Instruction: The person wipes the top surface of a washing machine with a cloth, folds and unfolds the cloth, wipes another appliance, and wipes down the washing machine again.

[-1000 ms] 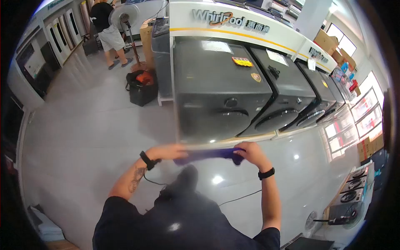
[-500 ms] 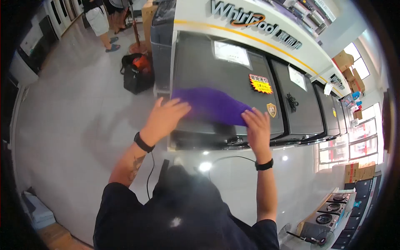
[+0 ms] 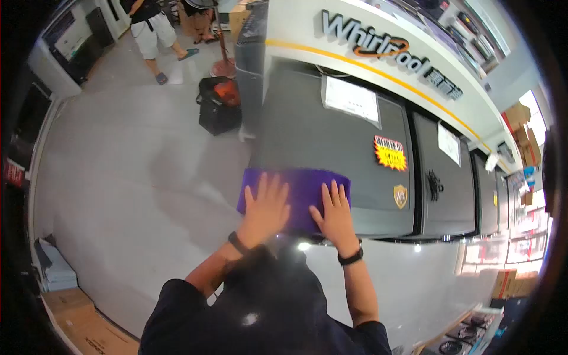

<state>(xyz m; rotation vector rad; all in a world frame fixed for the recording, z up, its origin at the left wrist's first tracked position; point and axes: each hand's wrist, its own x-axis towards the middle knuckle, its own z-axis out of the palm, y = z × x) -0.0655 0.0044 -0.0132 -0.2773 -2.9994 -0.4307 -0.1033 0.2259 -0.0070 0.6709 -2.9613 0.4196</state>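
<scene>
A purple cloth (image 3: 305, 180) lies spread over the near left part of a dark grey appliance top (image 3: 319, 139). My left hand (image 3: 266, 207) rests flat on the cloth's left half, fingers spread. On its right side, my right hand (image 3: 335, 213) lies with fingers apart. Both palms press from above, and neither hand grips the fabric. Beyond the cloth, the top carries a white paper sheet in a clear sleeve (image 3: 351, 100), a yellow and red price sticker (image 3: 390, 154) and a gold shield sticker (image 3: 400, 196).
More dark appliances (image 3: 444, 171) continue to the right below a white Whirlpool sign panel (image 3: 296, 26). A black and orange bag (image 3: 219, 106) sits on the floor at the left. Farther back stands a person in white shorts (image 3: 152, 36). Cardboard boxes (image 3: 89, 319) lie lower left.
The purple cloth was raised and blurred between my hands. Now it lies flat on the near edge area, with both hands closer together on it. The view has shifted.
</scene>
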